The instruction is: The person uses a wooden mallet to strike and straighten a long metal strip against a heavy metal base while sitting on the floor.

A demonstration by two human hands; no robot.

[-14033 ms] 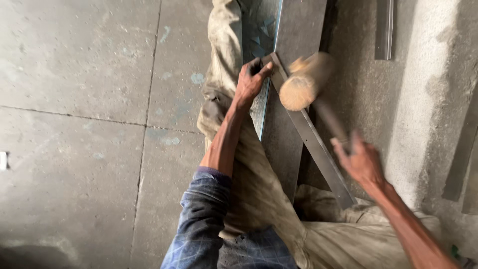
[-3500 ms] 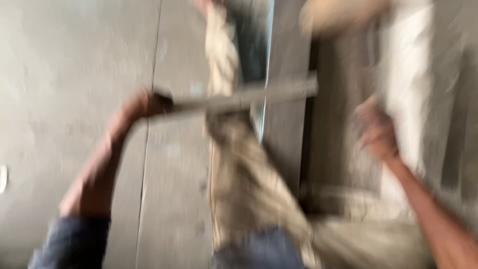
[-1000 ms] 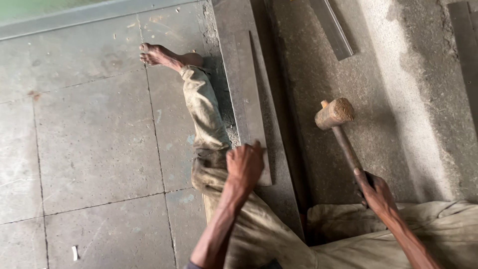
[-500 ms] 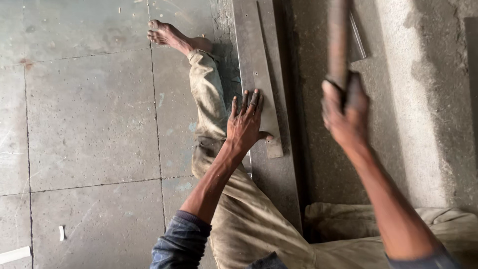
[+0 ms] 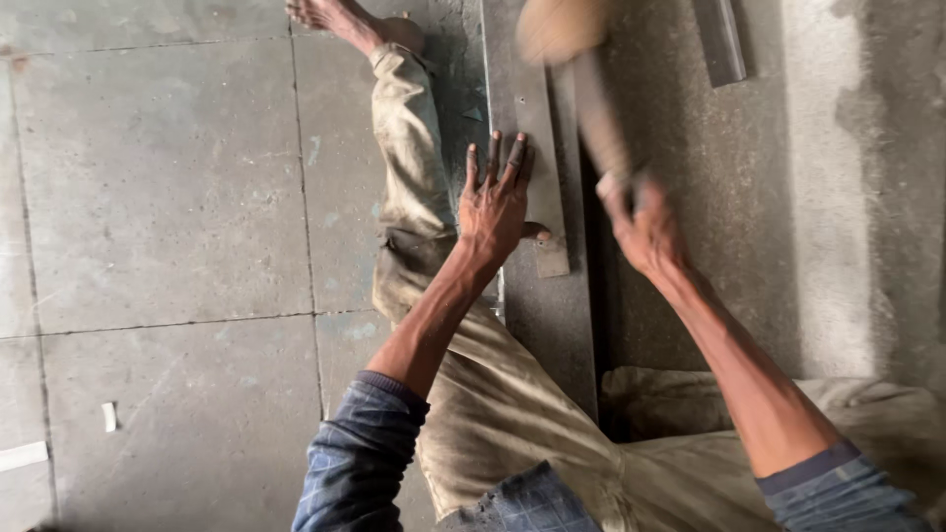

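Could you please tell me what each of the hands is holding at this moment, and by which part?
The right hand grips a wooden mallet by the lower end of its handle. The left hand holds nothing; it presses flat on the metal strip.

Left hand (image 5: 495,202) flat on metal strip (image 5: 537,148), leg (image 5: 414,167) to its left, mallet (image 5: 576,69) in right hand (image 5: 645,227) to its right

The mallet (image 5: 576,59) is smeared by motion, its wooden head cut by the far edge. The right hand (image 5: 641,222) blurs too, so its grip can't be judged. The left hand (image 5: 498,202) hides part of the metal strip (image 5: 542,148).
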